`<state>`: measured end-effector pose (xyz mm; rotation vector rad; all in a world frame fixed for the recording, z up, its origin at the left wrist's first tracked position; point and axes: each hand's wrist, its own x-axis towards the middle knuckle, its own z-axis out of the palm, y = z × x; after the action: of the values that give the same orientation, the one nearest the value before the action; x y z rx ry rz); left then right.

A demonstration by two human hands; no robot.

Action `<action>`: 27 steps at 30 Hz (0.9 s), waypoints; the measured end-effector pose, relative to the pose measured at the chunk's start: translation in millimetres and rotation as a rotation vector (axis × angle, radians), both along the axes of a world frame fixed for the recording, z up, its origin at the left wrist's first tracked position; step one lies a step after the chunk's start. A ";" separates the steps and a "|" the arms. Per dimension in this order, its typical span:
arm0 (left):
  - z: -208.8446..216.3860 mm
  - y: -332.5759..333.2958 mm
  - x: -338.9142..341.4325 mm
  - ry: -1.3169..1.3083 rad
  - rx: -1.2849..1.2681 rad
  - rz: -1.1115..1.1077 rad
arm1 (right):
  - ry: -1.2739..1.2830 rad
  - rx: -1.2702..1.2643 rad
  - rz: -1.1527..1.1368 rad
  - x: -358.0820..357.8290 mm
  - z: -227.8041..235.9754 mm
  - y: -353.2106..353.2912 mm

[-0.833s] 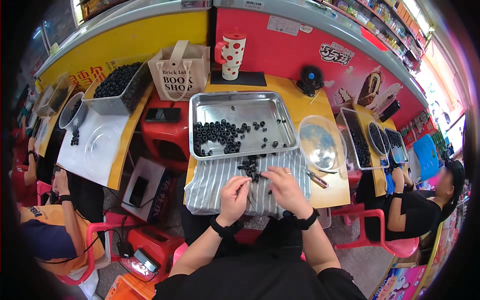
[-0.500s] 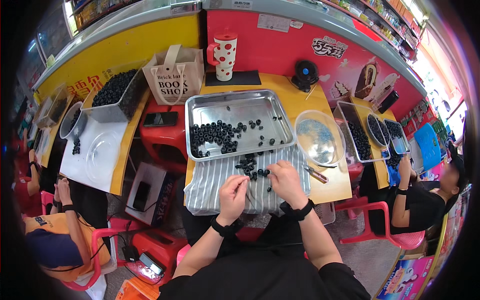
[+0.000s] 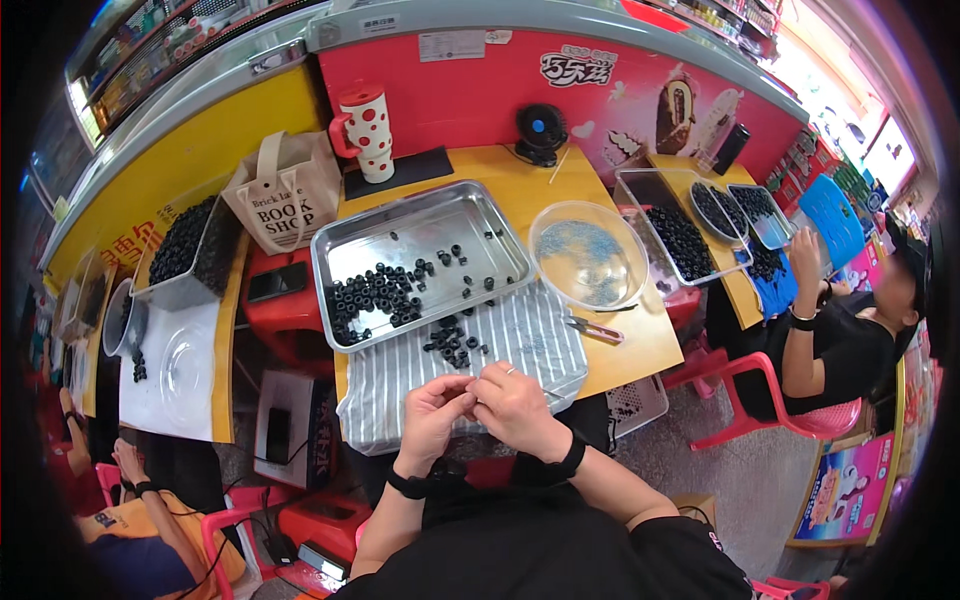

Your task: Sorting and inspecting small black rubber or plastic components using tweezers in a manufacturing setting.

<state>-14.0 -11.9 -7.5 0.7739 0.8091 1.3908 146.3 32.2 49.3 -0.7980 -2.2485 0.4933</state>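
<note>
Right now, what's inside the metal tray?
Inside the metal tray are loose black pieces, many ring-like, clustered toward its near left part, with others scattered rightward. Whatever lies beneath the densest cluster is covered.

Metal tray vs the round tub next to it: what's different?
- Shape: the tray is rectangular; the tub is round.
- Material: the tray is shiny metal; the tub is see-through.
- Contents: the tray holds chunky black pieces; the tub holds much finer bluish bits.
Shared: both hold small loose parts and sit side by side.
</note>
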 end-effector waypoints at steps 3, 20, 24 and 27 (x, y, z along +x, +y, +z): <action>-5.5 -1.7 -0.2 -0.111 -0.065 0.006 | 0.055 -0.075 0.020 8.3 1.1 3.2; -1.3 4.2 6.4 -0.323 -0.123 0.063 | -0.273 0.020 -0.580 88.5 -36.4 51.1; -1.0 6.0 4.8 -0.407 -0.112 0.023 | -0.312 0.054 -0.577 89.8 -36.2 50.3; -6.3 5.8 2.0 -0.464 -0.088 -0.041 | 0.059 -0.169 -0.440 84.6 -26.6 43.2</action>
<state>-12.0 -6.1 -13.8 0.3723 0.4832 1.4136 231.0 75.4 22.7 -1.3068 -1.9153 0.4879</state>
